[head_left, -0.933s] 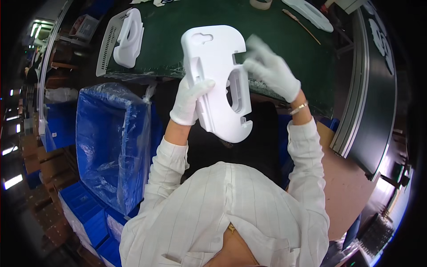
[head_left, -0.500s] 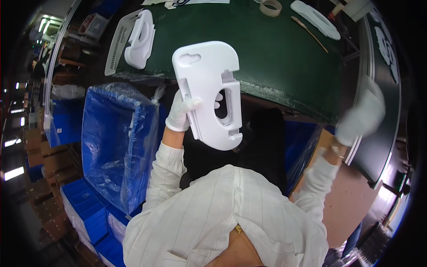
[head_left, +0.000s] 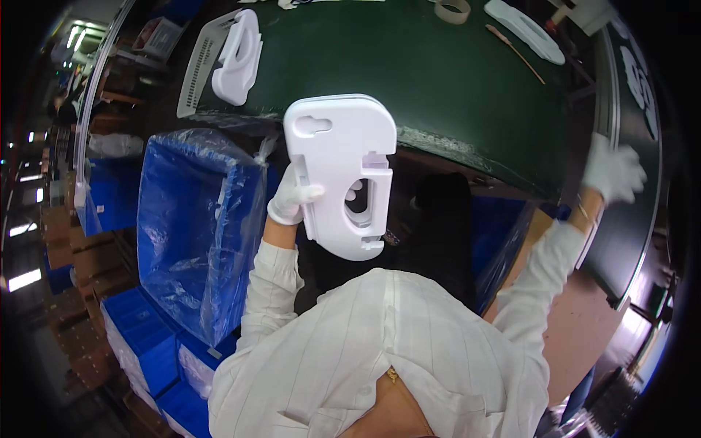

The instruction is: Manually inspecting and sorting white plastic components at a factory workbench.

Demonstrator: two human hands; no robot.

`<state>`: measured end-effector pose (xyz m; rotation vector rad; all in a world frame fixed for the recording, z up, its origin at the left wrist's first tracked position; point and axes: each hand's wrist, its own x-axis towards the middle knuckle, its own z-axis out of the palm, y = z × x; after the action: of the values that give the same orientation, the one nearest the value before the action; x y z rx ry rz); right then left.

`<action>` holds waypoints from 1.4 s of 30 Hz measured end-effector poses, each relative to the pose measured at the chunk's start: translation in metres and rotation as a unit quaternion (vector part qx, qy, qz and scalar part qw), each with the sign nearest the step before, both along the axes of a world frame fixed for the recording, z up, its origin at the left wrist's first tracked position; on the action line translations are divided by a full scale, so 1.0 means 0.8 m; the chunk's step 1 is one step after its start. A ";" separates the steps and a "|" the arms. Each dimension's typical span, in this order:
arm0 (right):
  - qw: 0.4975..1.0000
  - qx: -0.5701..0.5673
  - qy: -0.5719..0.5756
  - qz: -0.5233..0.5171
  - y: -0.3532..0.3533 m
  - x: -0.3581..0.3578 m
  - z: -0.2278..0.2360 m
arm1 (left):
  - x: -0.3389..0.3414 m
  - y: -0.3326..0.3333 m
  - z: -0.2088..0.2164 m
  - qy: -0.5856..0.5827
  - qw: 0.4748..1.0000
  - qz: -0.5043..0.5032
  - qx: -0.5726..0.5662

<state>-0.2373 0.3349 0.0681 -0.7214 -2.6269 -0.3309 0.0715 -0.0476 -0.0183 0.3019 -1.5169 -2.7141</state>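
Observation:
My left hand (head_left: 292, 197), in a white glove, grips a white moulded plastic part (head_left: 328, 157) by its left edge, with the thumb on the face. Through the part's oval opening, fingertips show behind it. A keyhole-shaped recess marks its upper corner, and notches cut into its right side. Held upright, the part is in front of my body, close to the green table's edge. Far to the right, my gloved right hand (head_left: 613, 171) is stretched out over a dark conveyor belt (head_left: 624, 241), fingers spread and nothing in them.
On the green table (head_left: 438, 87) are a similar white part (head_left: 237, 62) by a white basket (head_left: 196, 84), a tape roll (head_left: 453, 10), a thin brown stick (head_left: 515, 52) and another white piece (head_left: 526, 33). White pieces (head_left: 635, 84) lie up the belt. A plastic-lined blue crate (head_left: 182, 212) stands left.
My right hand has moved outward to the right over the belt, and its fingers now show spread. The white part in my left hand has come slightly lower, nearer my body.

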 end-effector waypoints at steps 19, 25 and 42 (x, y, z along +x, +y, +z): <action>0.560 -0.637 0.000 0.530 -0.225 0.160 -0.078 | -0.029 0.067 -0.004 0.008 0.909 0.045 -0.415; 0.575 -0.604 -0.002 0.551 -0.223 0.151 -0.092 | -0.033 0.074 -0.001 0.017 0.874 0.064 -0.481; 0.475 -0.701 -0.042 0.530 -0.245 0.129 -0.118 | -0.055 0.090 -0.044 0.012 0.828 0.265 -0.494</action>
<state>-0.1345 0.1386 -0.0261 0.7920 -2.2065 2.2781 0.0272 0.0245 -0.0533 0.5172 -2.1484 -1.2750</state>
